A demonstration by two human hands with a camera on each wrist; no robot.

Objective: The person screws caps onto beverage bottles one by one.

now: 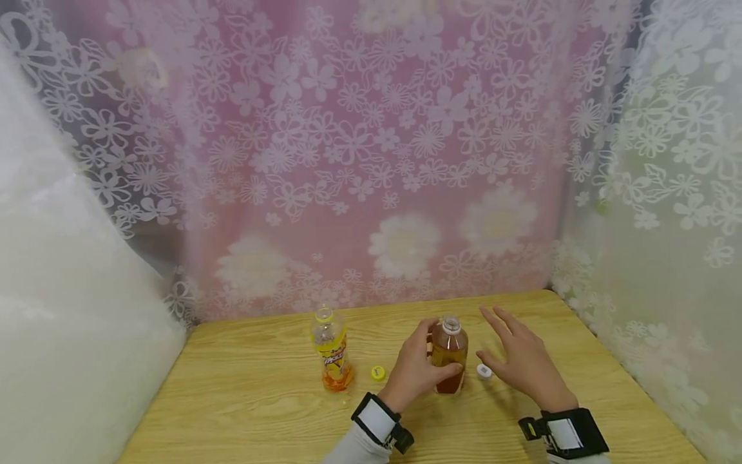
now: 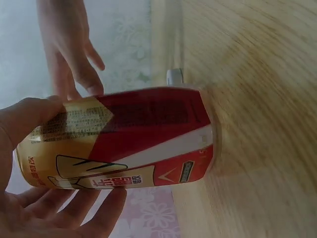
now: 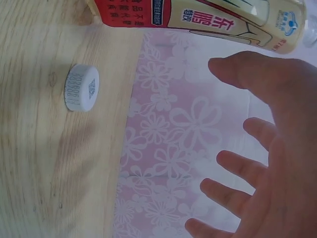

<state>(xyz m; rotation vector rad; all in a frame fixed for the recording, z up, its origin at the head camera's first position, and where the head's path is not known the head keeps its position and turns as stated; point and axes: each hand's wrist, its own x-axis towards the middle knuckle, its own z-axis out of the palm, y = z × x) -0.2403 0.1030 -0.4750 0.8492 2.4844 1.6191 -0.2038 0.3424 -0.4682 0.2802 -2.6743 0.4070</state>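
My left hand (image 1: 413,368) grips an uncapped drink bottle (image 1: 452,345) with amber-brown liquid, thumb on its near side and fingers around the left. The bottle's red and gold label (image 2: 148,134) shows in the left wrist view. It stands upright on the wooden table, its neck bare. To its right hovers my right hand (image 1: 522,361), fingers spread and holding nothing. Below that hand a white cap (image 1: 484,371) lies on the table; the right wrist view shows the cap (image 3: 81,88) with print on its side and a square code on top.
Left of the held bottle stands a second uncapped bottle (image 1: 332,351) with a yellow label and a little orange liquid. A yellow cap (image 1: 378,373) lies between the two bottles. Flower-patterned curtains (image 1: 371,161) enclose the table (image 1: 249,406) at the back and sides.
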